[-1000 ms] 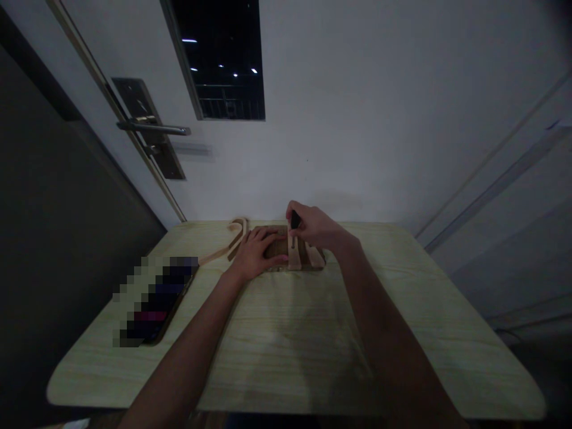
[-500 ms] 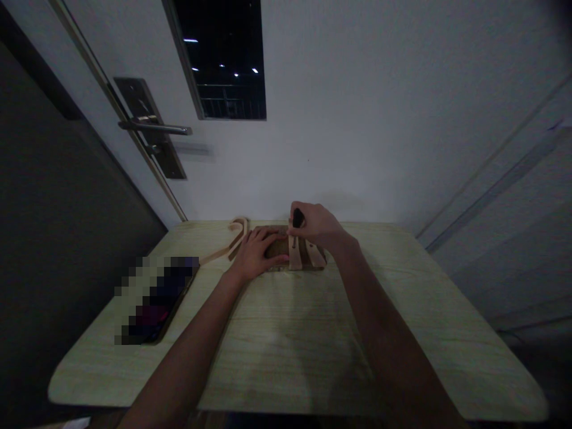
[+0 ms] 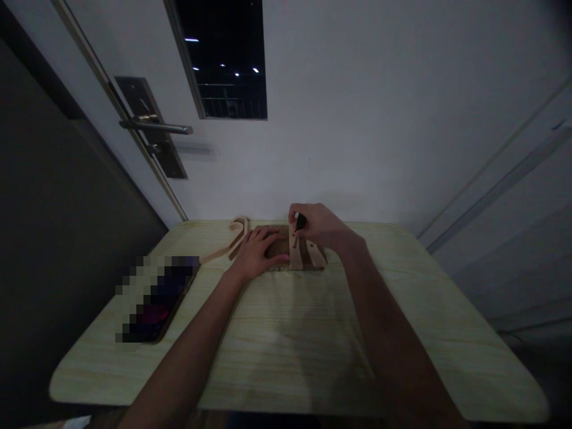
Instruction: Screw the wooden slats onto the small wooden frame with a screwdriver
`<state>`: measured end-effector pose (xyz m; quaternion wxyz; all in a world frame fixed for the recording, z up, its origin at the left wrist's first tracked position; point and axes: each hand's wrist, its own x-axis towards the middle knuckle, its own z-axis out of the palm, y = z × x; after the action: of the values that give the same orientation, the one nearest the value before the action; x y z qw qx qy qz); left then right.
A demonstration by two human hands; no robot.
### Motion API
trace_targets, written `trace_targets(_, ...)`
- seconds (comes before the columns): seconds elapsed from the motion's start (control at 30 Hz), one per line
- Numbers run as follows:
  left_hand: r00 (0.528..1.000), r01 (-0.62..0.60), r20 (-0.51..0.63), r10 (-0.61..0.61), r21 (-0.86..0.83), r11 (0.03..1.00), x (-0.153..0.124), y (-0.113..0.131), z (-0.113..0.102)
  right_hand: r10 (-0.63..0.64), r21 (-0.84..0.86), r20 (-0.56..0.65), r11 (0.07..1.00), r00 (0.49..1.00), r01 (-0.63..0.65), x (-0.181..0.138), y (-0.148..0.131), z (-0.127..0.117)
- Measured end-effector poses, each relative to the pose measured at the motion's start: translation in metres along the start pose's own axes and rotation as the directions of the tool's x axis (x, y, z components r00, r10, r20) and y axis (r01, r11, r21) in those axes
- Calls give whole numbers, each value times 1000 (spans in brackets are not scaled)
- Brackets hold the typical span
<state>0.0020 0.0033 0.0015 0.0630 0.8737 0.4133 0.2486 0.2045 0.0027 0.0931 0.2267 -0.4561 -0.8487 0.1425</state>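
Observation:
A small wooden assembly (image 3: 304, 256) of light upright slats on a darker base sits at the far middle of the table (image 3: 290, 333). My left hand (image 3: 257, 253) lies on its left part, fingers flat and pressing it down. My right hand (image 3: 319, 229) is closed around a small dark tool (image 3: 301, 222), a screwdriver by its look, whose tip points down at one upright slat. The room is dim and the details are hard to make out.
Curved wooden pieces (image 3: 232, 241) lie left of the assembly near the wall. A phone (image 3: 156, 298) with a blurred screen rests on the table's left side. A door with a metal handle (image 3: 154, 126) stands at the back left.
My right hand has shifted slightly and the dark tool now tilts a little to the right. The left hand stays in place on the wood.

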Motion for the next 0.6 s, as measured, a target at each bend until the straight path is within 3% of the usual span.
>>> trace_targets(0.4,1000,10,5,-10,20,1000,0,0,0,113,-323,-90,937,990,-136,5,-6,7)
trace_targets(0.6,1000,3,-6,-3,22,1000,0,1,0,198,-366,-107,903,974,-224,6,-11,9)
